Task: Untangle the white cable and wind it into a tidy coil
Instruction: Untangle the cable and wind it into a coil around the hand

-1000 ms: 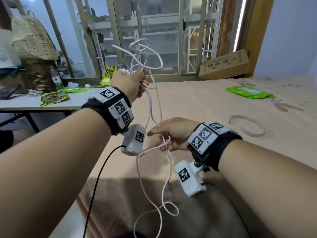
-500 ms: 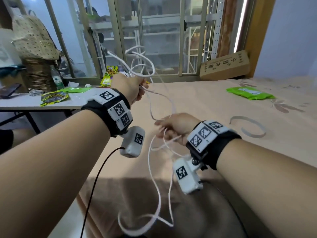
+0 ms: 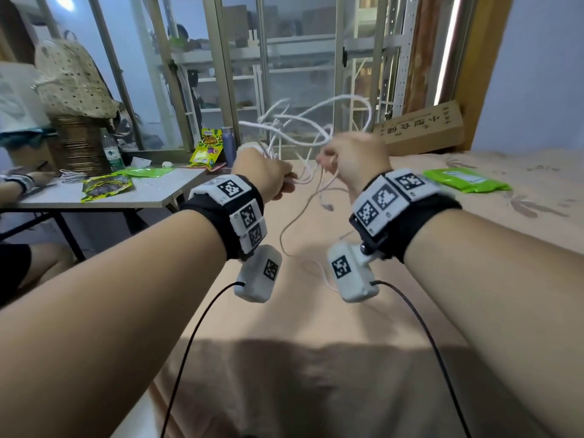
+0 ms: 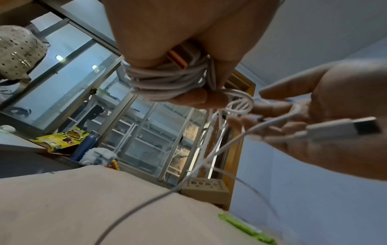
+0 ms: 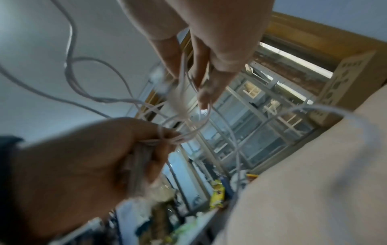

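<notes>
Hands: both raised over the bed [image 3: 316,311], close together, with the cable [image 3: 316,121] strung between them.
Left hand [image 3: 264,172]: fingers and thumb curled round a bundle of wound turns; the left wrist view shows several turns [image 4: 167,81] lying side by side across the fingers, with an orange-edged part tucked behind them.
Right hand [image 3: 357,159]: fingers curled loosely on loose strands just beside the bundle; in the right wrist view its fingers [image 5: 205,79] point down among crossing loops, pinching one or two strands.
Cable, free part: irregular loops stand up above both hands; a slack length hangs between the wrists, and one plug end [image 4: 343,129] dangles near the right palm.
Stage (judged): part wound, part tangled; the loose loops are not yet sorted.
Risk 1: pulling the right hand away while loops cross could draw them into a tight knot.
Risk 2: easing the left grip could let the wound turns slip off and spring apart.
Risk 3: the dangling plug could catch in a loop as it is drawn through.
Surroundings: worktop [image 3: 151,197] to the left with snack packets; a green packet [image 3: 464,181] lies on the bed.
</notes>
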The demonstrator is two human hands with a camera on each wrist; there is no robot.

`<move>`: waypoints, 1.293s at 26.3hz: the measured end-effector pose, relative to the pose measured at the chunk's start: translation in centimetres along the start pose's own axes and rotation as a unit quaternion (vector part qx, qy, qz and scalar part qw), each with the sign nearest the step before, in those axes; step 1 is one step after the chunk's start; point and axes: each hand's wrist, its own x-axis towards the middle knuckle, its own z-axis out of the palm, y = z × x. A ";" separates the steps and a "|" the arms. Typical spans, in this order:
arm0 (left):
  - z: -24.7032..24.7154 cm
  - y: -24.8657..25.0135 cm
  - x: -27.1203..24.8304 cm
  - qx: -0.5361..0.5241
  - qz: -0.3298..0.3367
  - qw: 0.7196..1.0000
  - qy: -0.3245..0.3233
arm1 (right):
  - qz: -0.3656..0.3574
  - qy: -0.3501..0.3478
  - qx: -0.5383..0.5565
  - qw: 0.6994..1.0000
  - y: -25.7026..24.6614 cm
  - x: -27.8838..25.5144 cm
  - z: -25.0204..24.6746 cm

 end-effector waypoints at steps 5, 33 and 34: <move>0.8 -3.6 0.9 0.029 -0.099 0.994 -0.044 | 0.148 -0.031 -0.238 0.959 3.7 0.0 -3.9; 2.3 -6.5 0.9 -0.050 -0.159 0.974 -0.155 | -0.069 -0.022 -0.329 0.942 7.7 0.0 -0.4; 2.2 -6.4 0.8 -0.054 -0.155 0.974 -0.153 | -0.050 0.006 -0.343 0.938 7.8 0.2 -0.6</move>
